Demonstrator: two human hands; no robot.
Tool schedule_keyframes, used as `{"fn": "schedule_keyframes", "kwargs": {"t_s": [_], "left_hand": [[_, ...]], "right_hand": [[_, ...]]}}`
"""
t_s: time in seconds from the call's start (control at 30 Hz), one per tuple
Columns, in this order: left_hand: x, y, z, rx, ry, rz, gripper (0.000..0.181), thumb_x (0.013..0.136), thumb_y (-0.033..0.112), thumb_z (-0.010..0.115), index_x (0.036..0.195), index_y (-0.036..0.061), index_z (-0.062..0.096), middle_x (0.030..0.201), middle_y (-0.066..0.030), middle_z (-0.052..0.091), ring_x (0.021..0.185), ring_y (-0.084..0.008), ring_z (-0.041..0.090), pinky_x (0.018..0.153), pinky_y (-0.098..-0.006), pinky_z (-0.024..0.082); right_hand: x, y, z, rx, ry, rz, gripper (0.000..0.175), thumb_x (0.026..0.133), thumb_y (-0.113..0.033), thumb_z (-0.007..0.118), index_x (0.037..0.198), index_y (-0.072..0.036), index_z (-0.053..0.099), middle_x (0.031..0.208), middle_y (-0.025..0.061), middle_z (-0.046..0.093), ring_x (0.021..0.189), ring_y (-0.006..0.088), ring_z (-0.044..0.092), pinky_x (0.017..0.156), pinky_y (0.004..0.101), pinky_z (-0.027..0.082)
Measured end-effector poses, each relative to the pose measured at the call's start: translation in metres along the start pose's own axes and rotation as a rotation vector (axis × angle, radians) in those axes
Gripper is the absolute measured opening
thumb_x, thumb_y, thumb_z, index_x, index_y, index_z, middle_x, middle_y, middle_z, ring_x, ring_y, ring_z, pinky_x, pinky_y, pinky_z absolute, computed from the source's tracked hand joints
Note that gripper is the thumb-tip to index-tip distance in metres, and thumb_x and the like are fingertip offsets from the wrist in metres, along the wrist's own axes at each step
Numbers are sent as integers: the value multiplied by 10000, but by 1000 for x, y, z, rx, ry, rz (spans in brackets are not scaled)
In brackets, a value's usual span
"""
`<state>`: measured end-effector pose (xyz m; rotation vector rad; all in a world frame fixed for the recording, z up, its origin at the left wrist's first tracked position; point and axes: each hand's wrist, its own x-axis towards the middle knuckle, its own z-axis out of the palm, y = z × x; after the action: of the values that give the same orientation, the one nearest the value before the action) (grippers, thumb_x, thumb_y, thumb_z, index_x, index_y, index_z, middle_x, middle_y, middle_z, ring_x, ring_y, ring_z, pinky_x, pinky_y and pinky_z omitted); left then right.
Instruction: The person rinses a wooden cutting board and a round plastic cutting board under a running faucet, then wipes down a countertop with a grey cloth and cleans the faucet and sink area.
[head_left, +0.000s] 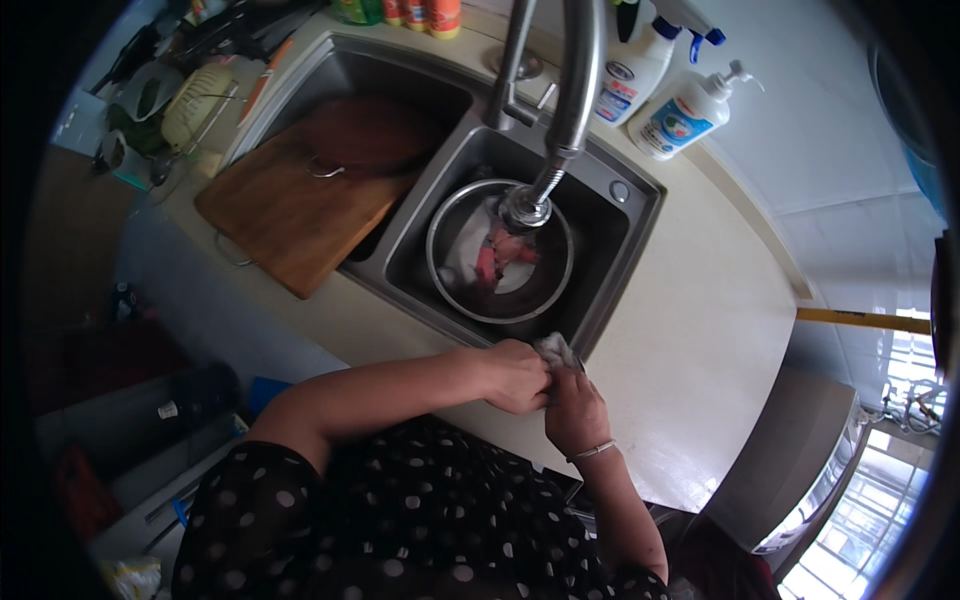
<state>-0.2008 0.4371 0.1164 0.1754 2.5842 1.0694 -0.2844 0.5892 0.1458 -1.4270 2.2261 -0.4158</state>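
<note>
My left hand (519, 376) and my right hand (577, 411) are close together at the sink's front right corner, both closed on a bunched, greyish-white cloth (556, 351). My fingers hide part of it. Beyond them, a round metal basin (442, 289) stands in the right bowl of the double sink (405, 247). Red and white material, perhaps cloth, lies inside the basin (491, 255). The faucet's spray head (526, 210) hangs over the basin. Whether water runs from it I cannot tell.
A wooden cutting board (300, 217) lies slanted across the left bowl, by a dark reddish round thing (367, 135). Behind the sink stand a spray bottle (637, 71) and a pump bottle (679, 116). Utensils and a pale green strainer (196, 105) crowd the left counter.
</note>
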Motion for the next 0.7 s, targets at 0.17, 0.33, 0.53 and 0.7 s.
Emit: {"fn": "schedule_keyframes", "kwargs": {"t_s": [0.17, 0.33, 0.53, 0.7], "left_hand": [[-39, -11, 1, 66, 193, 9, 251, 793, 283, 574, 842, 42, 630, 873, -127, 651, 877, -290, 610, 858, -386, 442], [-100, -47, -21, 209, 276, -60, 260, 808, 266, 577, 915, 34, 625, 907, -111, 647, 901, -266, 613, 975, -414, 385], [-170, -75, -59, 359, 267, -230, 198, 782, 226, 582, 859, 52, 639, 868, -102, 646, 863, -244, 622, 925, -374, 407], [-202, -103, -71, 539, 217, -284, 246, 789, 215, 542, 908, 31, 652, 922, -99, 661, 927, -239, 618, 917, -382, 398]], "right_hand": [[7, -26, 6, 129, -93, 89, 464, 717, -88, 564, 1167, -4, 487, 1016, 241, 594, 880, 417, 598, 740, 481, 507], [50, -63, 46, 234, -20, -144, 427, 712, -36, 552, 1137, -15, 515, 941, 220, 596, 808, 398, 601, 701, 462, 508], [116, -124, 75, 303, -126, -245, 371, 739, -77, 550, 1105, -38, 506, 942, 211, 590, 807, 396, 607, 700, 469, 504], [151, -155, 112, 331, -26, -303, 358, 748, -72, 526, 1104, -42, 502, 930, 203, 588, 807, 389, 608, 688, 458, 506]]}}
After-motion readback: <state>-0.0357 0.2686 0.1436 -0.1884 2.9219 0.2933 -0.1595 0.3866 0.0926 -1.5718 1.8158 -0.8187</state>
